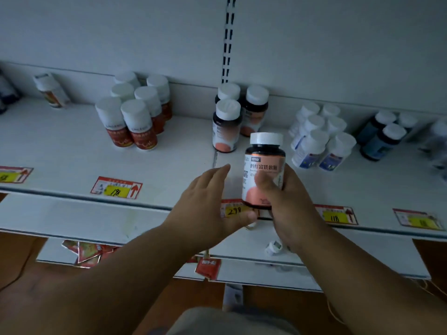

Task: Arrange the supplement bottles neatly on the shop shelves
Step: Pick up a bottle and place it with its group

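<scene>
My right hand (287,204) grips a dark supplement bottle (264,165) with a white cap and a pink label, held upright above the front edge of the white shelf (72,153). My left hand (212,201) hovers just left of it, fingers straight and holding nothing. Behind the held bottle stand three matching pink-label bottles (226,126) near the shelf's back. A cluster of red-label bottles (135,112) stands to the left. White bottles with blue labels (319,139) stand to the right.
Dark blue bottles (382,139) stand at the far right, and one white bottle (52,90) leans at the back left. Yellow price tags (116,188) line the shelf edge. A lower shelf (242,269) carries red packets (89,252) and a small white object (273,247).
</scene>
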Available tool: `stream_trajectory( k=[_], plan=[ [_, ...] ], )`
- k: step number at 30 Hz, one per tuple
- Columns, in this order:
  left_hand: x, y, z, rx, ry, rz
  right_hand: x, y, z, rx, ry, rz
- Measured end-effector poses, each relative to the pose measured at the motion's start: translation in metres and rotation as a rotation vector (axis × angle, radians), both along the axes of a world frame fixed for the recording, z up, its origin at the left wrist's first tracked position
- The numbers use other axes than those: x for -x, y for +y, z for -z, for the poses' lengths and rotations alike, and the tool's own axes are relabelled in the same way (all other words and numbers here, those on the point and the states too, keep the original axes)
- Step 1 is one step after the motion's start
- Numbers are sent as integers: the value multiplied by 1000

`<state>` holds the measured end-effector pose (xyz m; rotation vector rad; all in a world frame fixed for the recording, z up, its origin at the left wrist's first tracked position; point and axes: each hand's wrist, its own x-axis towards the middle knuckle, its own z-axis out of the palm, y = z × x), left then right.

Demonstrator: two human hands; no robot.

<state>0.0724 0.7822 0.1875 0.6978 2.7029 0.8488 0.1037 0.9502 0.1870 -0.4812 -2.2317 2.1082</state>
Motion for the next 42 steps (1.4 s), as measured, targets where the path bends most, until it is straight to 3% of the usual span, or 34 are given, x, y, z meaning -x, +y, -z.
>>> stream_trajectory(
  k=[3, 8, 12, 18, 23, 31, 36, 42],
  plan=[
    [42, 31, 0, 74, 78, -59, 53, 37, 4, -55, 28, 20],
    [83, 58, -1, 131, 452, -106, 113, 68, 19, -199, 63, 24],
    [112, 63, -5, 143, 593, -119, 143, 75, 25, -278, 71, -43],
    [128, 57, 2, 261, 576, -23, 161, 70, 29, -519, 54, 30],
    [140, 53, -5, 248, 570, 51, 168, 62, 20, -576, 67, 81],
    [148, 33, -21, 9, 627, 165, 122, 25, 12, -517, -36, 310],
    [81, -15, 5, -24, 476, 251, 35, -32, 16, -521, -76, 306],
    [20, -42, -18, -150, 324, 117, -4, -46, -24, -533, 167, 252]
  ],
)
